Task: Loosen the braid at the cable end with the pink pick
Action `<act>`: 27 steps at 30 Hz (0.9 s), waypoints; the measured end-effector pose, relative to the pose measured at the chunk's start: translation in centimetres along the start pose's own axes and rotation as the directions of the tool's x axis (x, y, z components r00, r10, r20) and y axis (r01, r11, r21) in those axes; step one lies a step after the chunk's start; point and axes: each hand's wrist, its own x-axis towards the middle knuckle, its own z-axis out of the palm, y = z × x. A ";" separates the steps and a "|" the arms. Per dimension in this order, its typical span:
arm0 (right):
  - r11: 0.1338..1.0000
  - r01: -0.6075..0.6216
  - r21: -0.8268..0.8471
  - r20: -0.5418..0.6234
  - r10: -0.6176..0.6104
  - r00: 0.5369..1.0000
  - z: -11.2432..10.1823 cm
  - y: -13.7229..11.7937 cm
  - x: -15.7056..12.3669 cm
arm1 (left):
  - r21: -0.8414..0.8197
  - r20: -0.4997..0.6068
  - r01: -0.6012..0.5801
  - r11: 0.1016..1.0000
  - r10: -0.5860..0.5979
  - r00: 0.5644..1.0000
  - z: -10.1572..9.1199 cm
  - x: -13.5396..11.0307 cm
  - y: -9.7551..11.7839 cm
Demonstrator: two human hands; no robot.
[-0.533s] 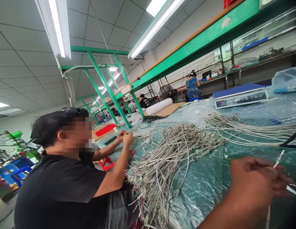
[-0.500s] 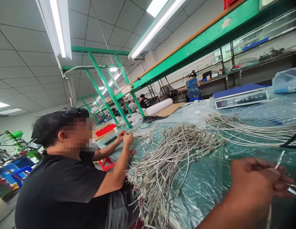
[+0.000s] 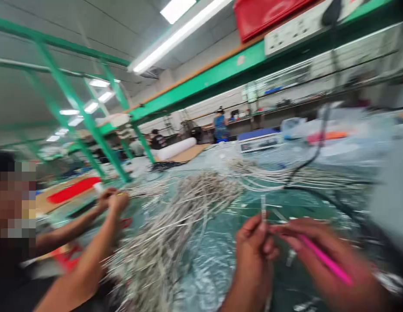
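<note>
Left hand (image 3: 253,247) pinches grey cable (image 3: 263,207) upright, presenting tip; right hand (image 3: 321,255) grips pink tool (image 3: 324,260) beside it, above tabletop (image 3: 220,255).

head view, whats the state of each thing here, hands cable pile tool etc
left hand: closed, pinching a thin cable end upright
right hand: closed around a pink tool, blurred
cable pile: loose heap lying on the plastic-covered bench
co-worker's hands: together at the pile's edge
ceiling lights: on
scale: display unreadable
</note>
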 end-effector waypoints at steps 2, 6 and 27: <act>0.997 0.075 0.025 0.099 -0.077 0.992 -0.2 -0.4 -0.2 | -0.026 0.001 0.000 1.000 0.000 1.000 -0.2 0.2 -0.1; 0.996 0.085 0.015 0.137 -0.086 0.987 0.0 -1.0 0.2 | -0.018 0.030 0.021 1.000 -0.021 0.999 -0.7 0.2 0.0; 0.994 -0.035 0.108 0.225 0.010 0.974 0.2 -1.9 0.3 | 0.020 0.039 -0.009 1.000 0.008 0.999 -0.9 -0.2 0.3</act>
